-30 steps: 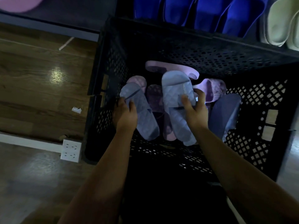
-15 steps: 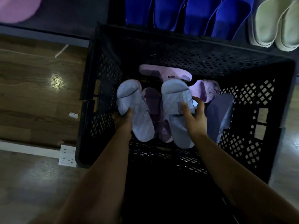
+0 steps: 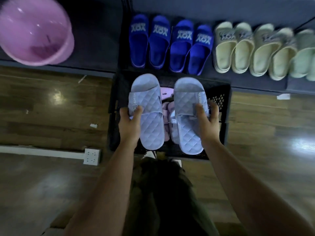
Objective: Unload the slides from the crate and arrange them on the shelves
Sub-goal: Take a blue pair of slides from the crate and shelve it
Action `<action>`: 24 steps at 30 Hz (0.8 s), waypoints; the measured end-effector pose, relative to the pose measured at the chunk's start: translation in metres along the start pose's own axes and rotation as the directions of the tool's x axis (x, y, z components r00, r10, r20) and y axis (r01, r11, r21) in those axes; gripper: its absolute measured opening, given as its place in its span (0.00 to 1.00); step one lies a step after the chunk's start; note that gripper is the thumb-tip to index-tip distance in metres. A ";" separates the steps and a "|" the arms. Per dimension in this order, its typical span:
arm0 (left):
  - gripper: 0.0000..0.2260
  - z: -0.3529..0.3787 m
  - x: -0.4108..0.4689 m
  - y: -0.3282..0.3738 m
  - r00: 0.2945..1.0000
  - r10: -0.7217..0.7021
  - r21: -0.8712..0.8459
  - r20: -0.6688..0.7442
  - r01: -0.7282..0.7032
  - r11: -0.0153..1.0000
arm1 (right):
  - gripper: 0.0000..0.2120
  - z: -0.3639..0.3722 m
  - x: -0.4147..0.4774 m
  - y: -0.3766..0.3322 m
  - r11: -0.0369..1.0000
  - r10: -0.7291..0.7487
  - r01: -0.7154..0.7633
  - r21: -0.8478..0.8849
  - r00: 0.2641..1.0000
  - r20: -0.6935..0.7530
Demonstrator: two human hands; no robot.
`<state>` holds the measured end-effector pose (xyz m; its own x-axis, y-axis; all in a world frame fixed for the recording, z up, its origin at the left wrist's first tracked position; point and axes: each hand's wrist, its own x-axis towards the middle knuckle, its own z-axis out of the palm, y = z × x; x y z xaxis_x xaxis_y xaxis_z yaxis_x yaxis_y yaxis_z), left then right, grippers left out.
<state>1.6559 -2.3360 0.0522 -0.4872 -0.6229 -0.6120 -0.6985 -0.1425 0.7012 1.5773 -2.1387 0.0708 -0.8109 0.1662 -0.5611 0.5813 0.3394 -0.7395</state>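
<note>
Here, from the head camera looking down, each hand holds one pale blue quilted slide above the black crate (image 3: 225,106). The left hand (image 3: 129,124) has its grip closed on the left slide (image 3: 150,120). Its thumb lies on the quilted strap and the other fingers pass under the outer edge of the sole. The right hand (image 3: 208,123) has its grip closed on the right slide (image 3: 186,106) in the mirror way, thumb on the strap and fingers curled round the outer edge. The two slides sit side by side with a gap between them, soles down, toes pointing away from the person toward the shelf (image 3: 247,80) and heels toward the body. Both hang over the crate's opening.

In the gap between them, down inside the crate, a heap of pink slides (image 3: 167,108) shows. The crate stands on the wooden floor (image 3: 42,103) with its far side against the low dark shelf.

On that shelf, just beyond the crate, four deep blue slides (image 3: 170,45) stand in a row with white lettering on their straps. To their right runs a row of cream slides (image 3: 252,50), blurred toward the frame edge. A pink basin (image 3: 34,31) sits on the dark surface at the upper left. A white power strip (image 3: 92,156) lies on the floor to the left of the crate.
</note>
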 end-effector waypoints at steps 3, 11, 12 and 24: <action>0.17 -0.023 -0.050 0.061 0.994 0.091 0.047 0.059 -0.093 0.995 | 0.10 -0.034 -0.041 -0.055 0.998 -0.006 0.006 0.065 1.000 -0.002; 0.25 -0.055 -0.178 0.203 0.895 0.405 0.169 0.189 -0.435 0.884 | 0.12 -0.125 -0.148 -0.169 0.974 -0.066 0.074 0.215 0.997 -0.043; 0.26 -0.055 -0.191 0.215 0.871 0.448 0.185 0.201 -0.483 0.856 | 0.15 -0.138 -0.158 -0.178 0.971 -0.066 0.079 0.225 0.996 -0.064; 0.27 0.019 -0.335 0.308 0.608 0.714 0.184 0.348 -0.791 0.584 | 0.22 -0.320 -0.219 -0.217 0.942 -0.225 0.289 0.170 0.920 -0.319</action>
<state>1.5946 -2.1568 0.4663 -0.9770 -0.2132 0.0011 -0.1192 0.5504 0.8263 1.6073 -1.9521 0.4735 -0.8989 0.3722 -0.2311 0.3243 0.2107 -0.9222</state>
